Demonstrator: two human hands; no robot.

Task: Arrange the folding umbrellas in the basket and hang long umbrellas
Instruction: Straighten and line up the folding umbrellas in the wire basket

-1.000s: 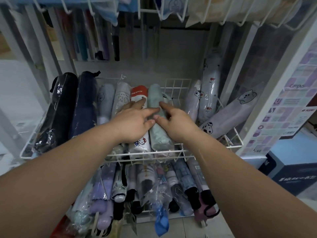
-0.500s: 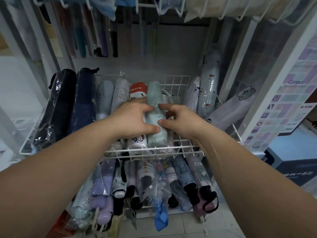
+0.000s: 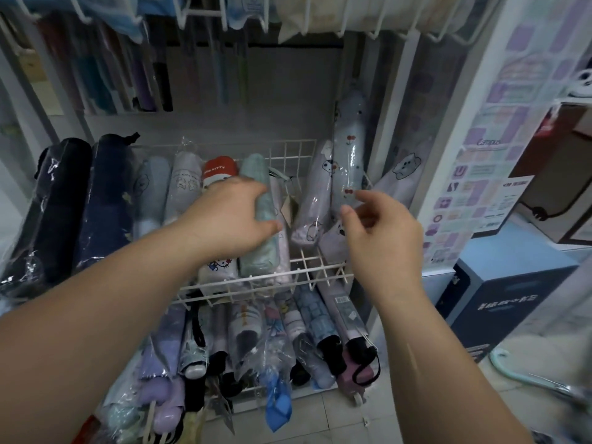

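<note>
The left hand [image 3: 231, 221] has its grip curled round the mint folding umbrella [image 3: 259, 262], lying among others in the white wire basket [image 3: 288, 155]. The right hand [image 3: 381, 240] hovers to its right, grip loosely spread, holding nothing

Both arms were bare from elbow to left hand [image 3: 230, 219] and right hand [image 3: 384, 238] (a thin line marked the right forearm [image 3: 412, 357]).
</note>
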